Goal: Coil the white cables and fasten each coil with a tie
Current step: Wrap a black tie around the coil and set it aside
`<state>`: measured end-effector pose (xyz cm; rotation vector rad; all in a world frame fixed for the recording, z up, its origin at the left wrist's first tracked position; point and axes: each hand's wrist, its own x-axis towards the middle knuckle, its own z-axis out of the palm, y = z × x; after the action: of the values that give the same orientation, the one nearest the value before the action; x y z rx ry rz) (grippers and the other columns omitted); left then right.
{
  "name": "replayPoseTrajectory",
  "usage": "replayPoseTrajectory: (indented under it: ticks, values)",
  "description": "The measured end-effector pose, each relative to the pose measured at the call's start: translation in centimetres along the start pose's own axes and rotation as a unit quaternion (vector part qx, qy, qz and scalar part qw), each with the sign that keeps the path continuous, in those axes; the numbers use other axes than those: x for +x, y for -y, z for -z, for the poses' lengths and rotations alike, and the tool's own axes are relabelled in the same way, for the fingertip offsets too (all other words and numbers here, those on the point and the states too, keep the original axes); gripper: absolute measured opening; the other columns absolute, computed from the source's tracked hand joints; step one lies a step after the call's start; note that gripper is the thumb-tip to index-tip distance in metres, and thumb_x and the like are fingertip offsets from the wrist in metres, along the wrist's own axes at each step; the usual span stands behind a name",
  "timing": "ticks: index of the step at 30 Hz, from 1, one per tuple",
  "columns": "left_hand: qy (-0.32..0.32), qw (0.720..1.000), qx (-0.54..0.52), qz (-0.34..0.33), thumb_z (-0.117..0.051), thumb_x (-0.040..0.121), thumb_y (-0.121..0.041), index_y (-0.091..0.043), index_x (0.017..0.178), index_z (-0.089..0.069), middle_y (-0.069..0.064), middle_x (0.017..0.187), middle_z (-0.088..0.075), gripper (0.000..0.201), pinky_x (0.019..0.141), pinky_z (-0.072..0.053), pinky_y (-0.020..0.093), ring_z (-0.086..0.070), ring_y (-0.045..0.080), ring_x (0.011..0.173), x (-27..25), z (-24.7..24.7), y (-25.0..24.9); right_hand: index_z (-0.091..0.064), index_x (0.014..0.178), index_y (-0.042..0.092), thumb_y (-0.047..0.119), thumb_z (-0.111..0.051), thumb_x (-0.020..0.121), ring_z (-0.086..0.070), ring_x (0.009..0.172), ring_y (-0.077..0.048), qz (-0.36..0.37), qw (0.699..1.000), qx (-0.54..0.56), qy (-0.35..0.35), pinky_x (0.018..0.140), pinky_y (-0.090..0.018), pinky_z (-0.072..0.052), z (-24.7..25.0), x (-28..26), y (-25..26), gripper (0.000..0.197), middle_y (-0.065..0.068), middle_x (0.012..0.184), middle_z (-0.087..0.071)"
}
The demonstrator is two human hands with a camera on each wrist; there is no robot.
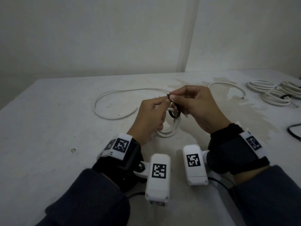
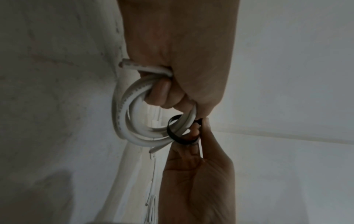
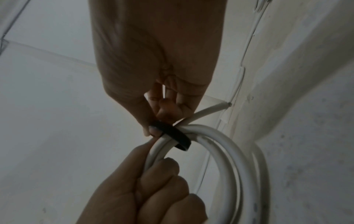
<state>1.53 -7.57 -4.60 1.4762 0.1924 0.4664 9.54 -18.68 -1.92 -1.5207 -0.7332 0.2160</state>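
Two hands meet above the white table (image 1: 48,128), both busy with one white coil (image 1: 169,132). The left hand (image 1: 151,115) has its fingers curled around the turns of the coil and grips them together; its thumb and forefinger reach up to the black tie (image 1: 175,114). The right hand (image 1: 197,106) pinches the end of the tie between thumb and forefinger, while its other fingers stay loosely bent. In the right wrist view the tie (image 3: 172,134) makes a loop around the bundled turns, just beside the left fingers (image 3: 162,178), and one short cable end (image 3: 210,108) sticks out past it. A loose white cable (image 1: 114,101) lies uncoiled on the table behind the hands. Far to the right, three finished coils (image 1: 275,93) lie near each other on the table.
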Motion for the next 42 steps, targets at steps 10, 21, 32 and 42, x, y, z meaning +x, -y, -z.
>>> replayPoseTrajectory:
  ticks: [10,21,32,42]
  values:
    - [0.025,0.996,-0.050,0.065,-0.046,0.100,-0.014,-0.012,0.090,-0.068,-0.010,0.043,-0.026,0.024,0.037,-0.019,0.014,-0.020,0.005,0.035,-0.2,0.0,-0.1,-0.073,0.084,0.009,0.014,-0.067,0.086,-0.062,0.071,-0.003,-0.086,0.996,-0.014,0.015,0.054,-0.012,-0.039,0.5,0.0,0.4,0.009,-0.002,0.078,-0.069]
    - [0.101,0.986,-0.004,0.134,-0.043,0.101,-0.023,-0.006,0.098,-0.068,-0.008,0.046,-0.021,0.030,0.040,-0.014,0.017,-0.016,0.004,0.036,-0.8,-0.5,-0.8,-0.060,0.084,0.011,0.013,-0.050,0.098,-0.060,0.063,-0.005,-0.104,0.989,-0.029,-0.100,0.055,-0.017,-0.042,1.0,0.7,-0.3,0.018,-0.001,0.077,-0.059]
    - [0.103,0.985,0.040,0.134,-0.059,0.092,-0.027,-0.012,0.080,-0.072,-0.006,0.048,-0.023,0.024,0.041,-0.013,0.018,-0.016,0.009,0.040,-0.7,-1.2,-0.7,-0.057,0.078,0.013,0.011,-0.051,0.098,-0.065,0.069,-0.016,-0.066,0.981,0.001,-0.184,0.056,-0.022,-0.046,1.9,1.0,-0.4,0.020,-0.002,0.077,-0.059]
    - [0.062,0.988,-0.051,0.134,-0.057,0.094,-0.029,-0.021,0.064,-0.069,-0.008,0.047,-0.020,0.033,0.038,-0.012,0.017,-0.014,0.006,0.038,-0.8,-0.9,-0.4,-0.062,0.083,-0.001,0.015,-0.060,0.093,-0.053,0.053,-0.012,-0.169,0.973,0.148,-0.040,0.054,-0.022,-0.046,1.0,0.7,-0.5,0.018,-0.004,0.058,-0.058]
